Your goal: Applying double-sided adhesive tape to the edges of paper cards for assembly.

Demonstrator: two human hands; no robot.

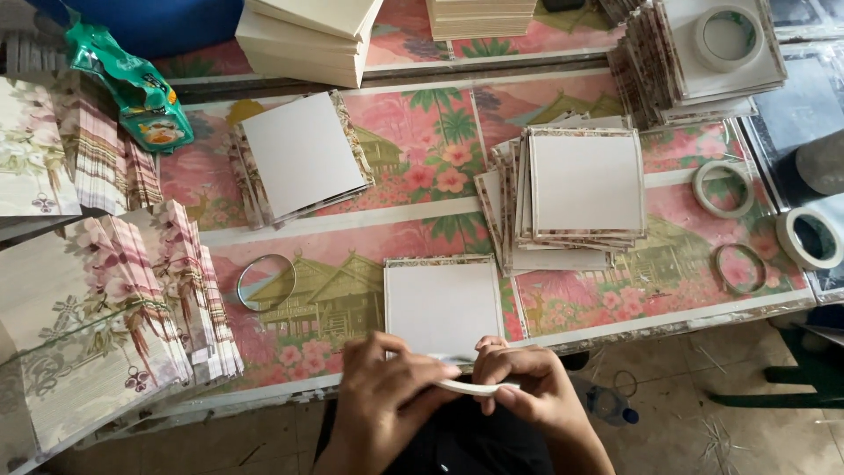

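Holding a tape roll [470, 385] at the bench [615, 327] edge, left hand [387, 387] and right hand [527, 387] both grasp it; the tape could tear unevenly or stick to fingers.

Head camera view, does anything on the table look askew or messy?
Mostly orderly. The middle stack of square boards is fanned, its lower pieces sticking out left. Both hands, left hand and right hand, pinch a tape roll.
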